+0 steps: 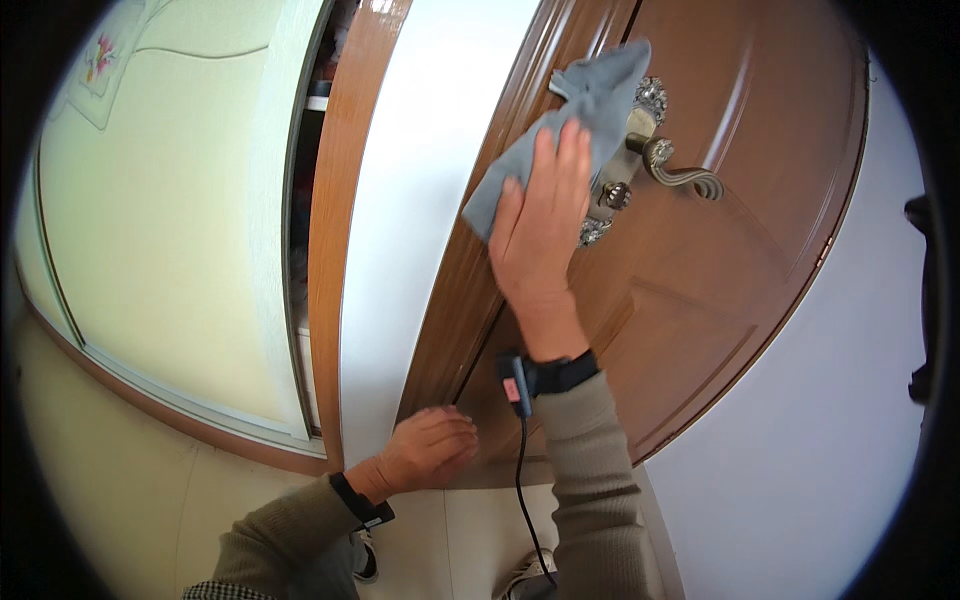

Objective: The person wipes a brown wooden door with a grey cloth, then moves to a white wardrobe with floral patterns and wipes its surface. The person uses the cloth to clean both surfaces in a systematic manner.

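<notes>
My right hand (pixel 546 202) lies flat on a grey cloth (pixel 592 94), pressing it against the brown wooden door frame (pixel 480 292) and the door's edge. The cloth covers part of the ornate metal lock plate (pixel 637 124). Just right of my fingers, a curled bronze-coloured door handle (pixel 682 174) sticks out, with a small thumb-turn knob (pixel 616 196) below it. My left hand (pixel 435 448) hangs lower, in front of the foot of the door, with its fingers curled in. Nothing shows in it; its palm is hidden.
The brown panelled door (pixel 720 247) stands shut in its frame. At left is a pale sliding wardrobe door (pixel 172 232), with a dark gap beside it. A black cable (pixel 520 472) hangs from my right wrist's strap. My shoes (pixel 366 559) stand on the tiled floor (pixel 420 555).
</notes>
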`<state>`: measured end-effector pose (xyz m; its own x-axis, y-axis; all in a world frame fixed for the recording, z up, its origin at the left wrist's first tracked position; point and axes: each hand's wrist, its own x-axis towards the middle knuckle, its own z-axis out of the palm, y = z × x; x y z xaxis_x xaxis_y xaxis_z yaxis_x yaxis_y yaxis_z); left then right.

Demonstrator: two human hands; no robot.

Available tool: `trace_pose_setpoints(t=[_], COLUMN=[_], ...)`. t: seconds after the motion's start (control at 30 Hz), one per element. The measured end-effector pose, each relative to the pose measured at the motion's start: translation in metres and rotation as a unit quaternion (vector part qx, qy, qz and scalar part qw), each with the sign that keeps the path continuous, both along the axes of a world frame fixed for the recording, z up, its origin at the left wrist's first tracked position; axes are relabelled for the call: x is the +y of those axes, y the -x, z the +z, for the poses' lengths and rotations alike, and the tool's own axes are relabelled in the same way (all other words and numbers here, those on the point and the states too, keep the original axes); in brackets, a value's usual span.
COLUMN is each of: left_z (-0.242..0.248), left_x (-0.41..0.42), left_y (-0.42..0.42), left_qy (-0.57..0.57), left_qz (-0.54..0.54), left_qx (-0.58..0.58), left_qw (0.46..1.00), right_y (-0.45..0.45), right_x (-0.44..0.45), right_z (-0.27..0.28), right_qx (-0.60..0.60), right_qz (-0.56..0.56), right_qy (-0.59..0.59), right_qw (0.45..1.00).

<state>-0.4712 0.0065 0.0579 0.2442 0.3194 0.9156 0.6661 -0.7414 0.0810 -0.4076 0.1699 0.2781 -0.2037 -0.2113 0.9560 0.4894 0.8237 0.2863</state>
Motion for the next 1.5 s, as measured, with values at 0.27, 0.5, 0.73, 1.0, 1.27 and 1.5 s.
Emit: trace_pose_setpoints(t=[0.27, 0.5, 0.73, 1.0, 1.27, 1.5], left_z=[0.010, 0.001, 0.005, 0.003, 0.003, 0.001], left_x=[-0.020, -0.003, 0.001, 0.004, 0.007, 0.010], left_y=[0.004, -0.004, 0.002, 0.000, 0.002, -0.001], left_qy=[0.017, -0.008, 0.019, 0.035, 0.052, 0.064], left_qz=[0.018, -0.005, 0.043, 0.051, 0.080, 0.090], left_qx=[-0.033, -0.010, -0.057, -0.027, -0.050, -0.043], left_qw=[0.999, 1.000, 0.997, 0.998, 0.994, 0.993], right_y=[-0.048, -0.118, -0.043, -0.083, -0.125, -0.119], right_x=[-0.020, 0.021, -0.021, -0.021, 0.036, -0.029], right_z=[-0.266, -0.188, -0.258, -0.281, -0.306, -0.420], right_qx=[-0.271, 0.001, 0.010, 0.036, 0.104, 0.225], right_qz=[-0.049, -0.156, -0.056, 0.001, -0.101, -0.057], right_qy=[0.090, 0.200, 0.222, 0.410, 0.253, 0.501], right_qw=[0.957, 0.967, 0.973, 0.911, 0.957, 0.834])
